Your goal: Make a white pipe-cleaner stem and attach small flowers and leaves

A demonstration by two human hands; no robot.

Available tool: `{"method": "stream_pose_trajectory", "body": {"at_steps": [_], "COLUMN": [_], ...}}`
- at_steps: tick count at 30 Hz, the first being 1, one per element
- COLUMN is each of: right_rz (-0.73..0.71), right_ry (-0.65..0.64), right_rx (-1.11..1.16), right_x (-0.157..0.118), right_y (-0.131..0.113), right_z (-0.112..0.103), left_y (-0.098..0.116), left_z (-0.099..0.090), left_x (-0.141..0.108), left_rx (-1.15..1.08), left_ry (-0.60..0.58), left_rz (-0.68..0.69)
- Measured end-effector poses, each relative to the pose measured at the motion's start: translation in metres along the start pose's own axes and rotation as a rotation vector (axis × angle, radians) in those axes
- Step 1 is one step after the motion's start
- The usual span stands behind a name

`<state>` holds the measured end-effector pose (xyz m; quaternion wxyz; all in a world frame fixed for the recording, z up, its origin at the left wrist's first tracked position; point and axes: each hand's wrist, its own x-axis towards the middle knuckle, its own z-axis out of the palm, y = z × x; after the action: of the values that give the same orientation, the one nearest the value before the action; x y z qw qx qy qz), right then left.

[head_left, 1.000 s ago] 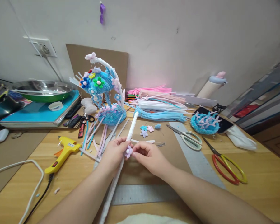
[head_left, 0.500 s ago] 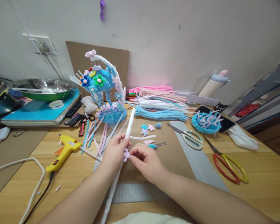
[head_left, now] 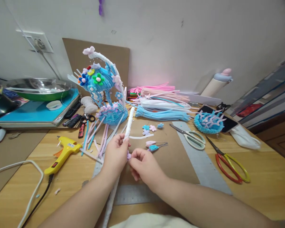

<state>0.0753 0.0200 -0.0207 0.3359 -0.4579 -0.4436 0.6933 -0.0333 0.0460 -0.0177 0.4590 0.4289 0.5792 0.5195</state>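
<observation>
My left hand [head_left: 116, 151] is closed around a long white wrapped stem [head_left: 130, 122] that slants from near my lap up toward the back of the table. A loose white pipe cleaner end [head_left: 142, 137] sticks out sideways from it. Just below the left fingers, a small lilac pipe-cleaner flower [head_left: 129, 156] sits against the stem, partly hidden. My right hand [head_left: 143, 164] pinches the edge of that flower between thumb and forefinger. Beyond the hands lie several small flowers [head_left: 153, 128] and a blue bud [head_left: 154, 148] on the cardboard.
A yellow glue gun [head_left: 61, 155] with its cord lies at left. Grey-handled scissors [head_left: 194, 140] and red-and-yellow scissors [head_left: 232, 167] rest at right. A blue jellyfish-like ornament [head_left: 102, 79] stands behind, beside pipe cleaner bundles [head_left: 162, 113]. A blue pipe-cleaner basket [head_left: 207, 126] sits far right.
The lilac flower has turned and now shows less beside the stem, with my right fingers still on it. The whole view has shifted slightly.
</observation>
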Motion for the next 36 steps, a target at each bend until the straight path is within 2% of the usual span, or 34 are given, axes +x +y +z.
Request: {"method": "stream_pose_trajectory", "body": {"at_steps": [4,10,14,18,20,23,25,29,36], "right_rz": [0.007,-0.010,0.045,0.051,-0.021,-0.126,-0.116,-0.054,-0.072], "right_ry": [-0.102,-0.163,-0.220,-0.291,-0.256,-0.109,-0.042,-0.012,0.052], "right_rx": [-0.039,-0.216,-0.195,-0.075,0.013,0.130,0.204,0.300,0.289], "right_x": [0.004,0.010,0.009,0.004,0.004,0.007,0.011,0.018,0.021], "right_y": [-0.011,-0.012,-0.013,-0.026,-0.033,-0.038,-0.036,-0.029,-0.025], "right_z": [-0.012,-0.020,-0.023,-0.032,-0.036,-0.041,-0.042,-0.043,-0.042], "left_y": [0.001,0.002,0.006,0.008,0.009,0.009,0.009,0.008,0.006], "left_z": [0.000,0.003,0.000,-0.004,-0.004,-0.001,0.002,0.005,0.004], "left_x": [0.001,-0.002,-0.003,0.000,0.000,-0.002,-0.005,-0.008,-0.008], "left_rx": [0.036,0.028,-0.085,-0.203,-0.224,-0.189,-0.165,-0.145,-0.130], "left_ry": [-0.013,-0.046,-0.143,-0.245,-0.224,-0.188,-0.195,-0.212,-0.226], "left_rz": [-0.007,-0.044,-0.172,-0.247,-0.240,-0.237,-0.244,-0.234,-0.210]}}
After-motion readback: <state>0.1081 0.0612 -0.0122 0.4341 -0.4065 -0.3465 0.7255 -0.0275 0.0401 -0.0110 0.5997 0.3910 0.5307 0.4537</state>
